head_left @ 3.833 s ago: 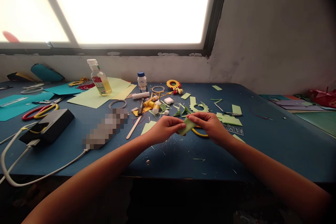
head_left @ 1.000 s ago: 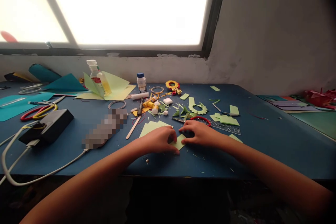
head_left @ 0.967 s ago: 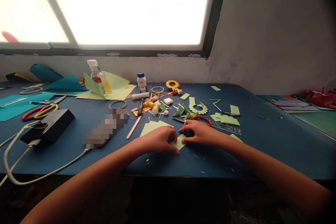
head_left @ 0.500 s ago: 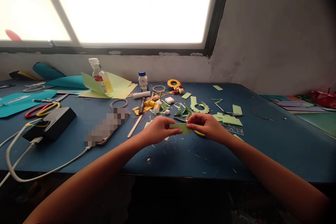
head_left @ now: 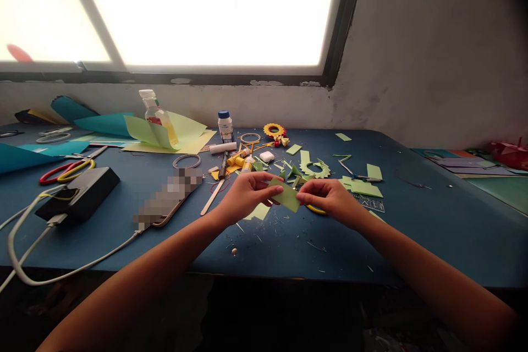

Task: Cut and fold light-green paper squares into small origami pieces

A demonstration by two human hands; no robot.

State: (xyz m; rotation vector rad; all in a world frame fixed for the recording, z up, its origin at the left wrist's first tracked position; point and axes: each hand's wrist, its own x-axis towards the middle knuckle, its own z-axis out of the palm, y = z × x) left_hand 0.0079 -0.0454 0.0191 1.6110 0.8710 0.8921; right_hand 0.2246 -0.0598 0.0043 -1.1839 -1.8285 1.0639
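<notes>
A small light green piece of paper (head_left: 287, 198) is held up over the near middle of the table, tilted with its face toward me. My left hand (head_left: 246, 196) pinches its left end between thumb and fingers. At the right edge, my right hand (head_left: 328, 199) grips the same paper with thumb and forefinger. Behind the hands lie a green paper ring with a toothed edge (head_left: 315, 169) and several green scraps. Part of a yellow handle (head_left: 315, 209) shows beside my right hand. More green paper (head_left: 259, 212) lies under my left hand.
On the left are a phone (head_left: 169, 198) with a cable, a black power box (head_left: 80, 195) and red and yellow scissors (head_left: 70, 170). A bottle (head_left: 152, 115), a blue-capped bottle (head_left: 225, 127) and a yellow flower-like ring (head_left: 274, 131) stand or lie farther back. Compasses (head_left: 363, 177) lie to the right.
The green paper has turned from a flat, narrow view to a tilted one showing more of its face. My left hand has shifted slightly up and left. The blue sheet at far left has curled up.
</notes>
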